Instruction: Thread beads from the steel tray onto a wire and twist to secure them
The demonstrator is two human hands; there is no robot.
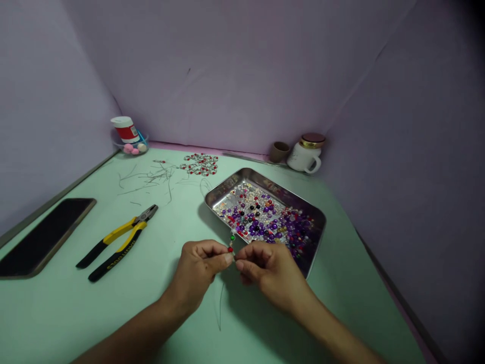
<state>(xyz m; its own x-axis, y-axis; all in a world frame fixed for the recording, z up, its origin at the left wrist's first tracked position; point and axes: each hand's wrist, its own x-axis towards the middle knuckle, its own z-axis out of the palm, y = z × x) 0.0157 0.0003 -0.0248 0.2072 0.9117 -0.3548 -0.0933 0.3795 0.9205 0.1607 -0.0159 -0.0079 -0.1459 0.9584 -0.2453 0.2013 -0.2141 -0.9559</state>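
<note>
Just in front of the bead tray, a short beaded wire (pixel 232 237) with a green and a red bead stands up between my hands. My left hand (pixel 199 270) pinches it just below the red bead with thumb and forefinger. Close beside, my right hand (pixel 278 273) is closed in a pinch at the wire's lower end; the fingertips hide most of that spot. A thin wire tail (pixel 220 308) shows below my hands. Behind them the metal tray (pixel 316 242) holds many loose purple, red, black and clear beads.
Yellow-and-black pliers (pixel 117 245) and a dark phone (pixel 47 235) lie at left. Farther back are cut wire pieces (pixel 157 175) and a red-beaded chain (pixel 200 165). A bowl (pixel 131 149) with a white-and-red tub, a brown cup (pixel 279 151) and a lidded mug (pixel 303 156) line the back.
</note>
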